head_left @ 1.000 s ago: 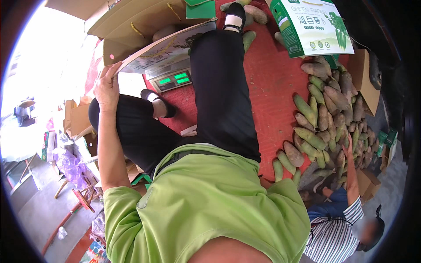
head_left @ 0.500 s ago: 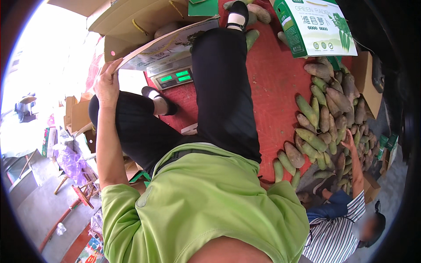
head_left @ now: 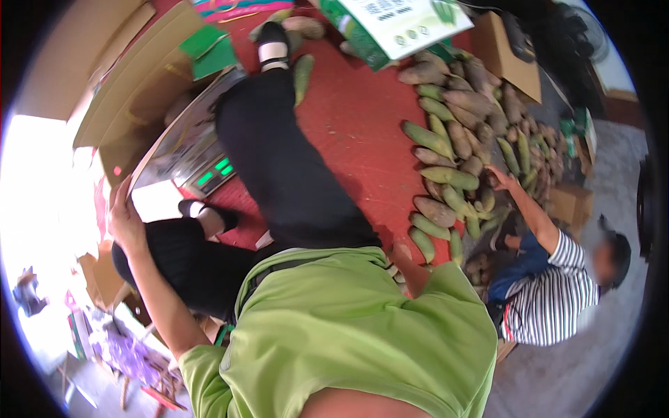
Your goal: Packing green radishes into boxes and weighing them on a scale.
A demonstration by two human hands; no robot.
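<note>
My left hand point(head_left: 125, 217) is raised at the left and grips the lower edge of a flat printed cardboard sheet point(head_left: 182, 143). The sheet leans over a weighing scale with green digits point(head_left: 213, 174). My legs in black trousers point(head_left: 286, 174) stretch across the red mat point(head_left: 362, 132). My right hand point(head_left: 402, 252) shows only as a sliver past my green shirt, down on the mat near a pile of long green and brown vegetables point(head_left: 453, 174). Its fingers are hidden.
A green and white carton point(head_left: 397, 24) lies at the top. Brown cartons point(head_left: 132, 76) stand at the upper left and another point(head_left: 517, 57) at the upper right. A person in a striped shirt point(head_left: 550, 296) crouches at the right, one hand point(head_left: 502, 178) on the pile.
The view has swung, showing more of the right side. The other person's hand has reached further into the pile. My left hand stays on the cardboard sheet.
</note>
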